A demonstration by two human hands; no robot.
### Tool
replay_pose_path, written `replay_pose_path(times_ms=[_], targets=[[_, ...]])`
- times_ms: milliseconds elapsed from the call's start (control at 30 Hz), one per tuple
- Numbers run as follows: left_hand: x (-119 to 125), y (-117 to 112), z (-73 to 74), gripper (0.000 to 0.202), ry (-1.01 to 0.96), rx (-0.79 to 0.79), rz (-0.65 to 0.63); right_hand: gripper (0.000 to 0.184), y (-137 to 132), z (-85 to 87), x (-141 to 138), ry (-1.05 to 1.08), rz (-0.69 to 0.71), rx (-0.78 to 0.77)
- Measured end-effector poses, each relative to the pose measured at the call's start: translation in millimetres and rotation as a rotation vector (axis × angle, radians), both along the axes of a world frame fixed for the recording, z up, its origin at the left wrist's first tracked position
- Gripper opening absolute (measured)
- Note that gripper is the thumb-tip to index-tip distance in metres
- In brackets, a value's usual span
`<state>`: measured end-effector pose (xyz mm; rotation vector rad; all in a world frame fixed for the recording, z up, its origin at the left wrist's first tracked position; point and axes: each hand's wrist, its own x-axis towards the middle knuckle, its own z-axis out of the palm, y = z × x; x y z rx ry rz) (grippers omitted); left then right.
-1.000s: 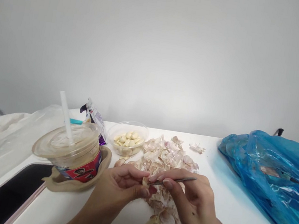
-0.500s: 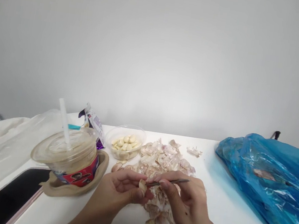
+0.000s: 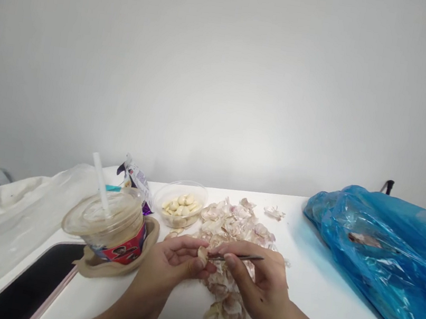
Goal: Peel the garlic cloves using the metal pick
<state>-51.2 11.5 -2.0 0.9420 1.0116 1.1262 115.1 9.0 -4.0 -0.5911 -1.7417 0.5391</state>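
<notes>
Between the thumb and fingers of my left hand (image 3: 177, 261) is a garlic clove (image 3: 202, 255), with some skin on it. My right hand (image 3: 255, 275) pinches a slim, dark metal tool with a pointed end (image 3: 242, 257); whether it is a small blade or tweezers I cannot tell. The tool's working end meets the clove or lies right beside it, partly hidden by my fingers. Under and behind both hands spreads a heap of papery garlic skins (image 3: 233, 224). Just beyond my left hand stands a clear plastic bowl (image 3: 159, 194) holding several peeled cloves (image 3: 181, 206).
On the left, a lidded drink cup (image 3: 118, 230) with a straw sits in a cardboard holder (image 3: 100, 269), near a dark-screened phone or tablet (image 3: 38, 282). Behind it are a purple-white wrapper (image 3: 138, 180) and clear plastic sheeting (image 3: 28, 217). A blue plastic bag (image 3: 374, 258) lies right.
The view has shifted slightly, so the cup and bowl appear farther right. Both hands keep the clove and tool together, with only small finger movement.
</notes>
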Motion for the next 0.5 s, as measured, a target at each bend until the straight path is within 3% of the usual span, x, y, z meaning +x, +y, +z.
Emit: replay_pose_path(times_ms=[333, 500], targets=[[4.7, -3.4, 4.2, 0.016, -0.07, -0.016, -0.036, 0.018, -4.4, 0.5, 3.2, 0.041, -0.084, 0.085], [3.6, -6.1, 8.4, 0.016, -0.11, -0.04, -0.044, 0.022, -4.9, 3.2, 5.2, 0.02, -0.04, 0.19]])
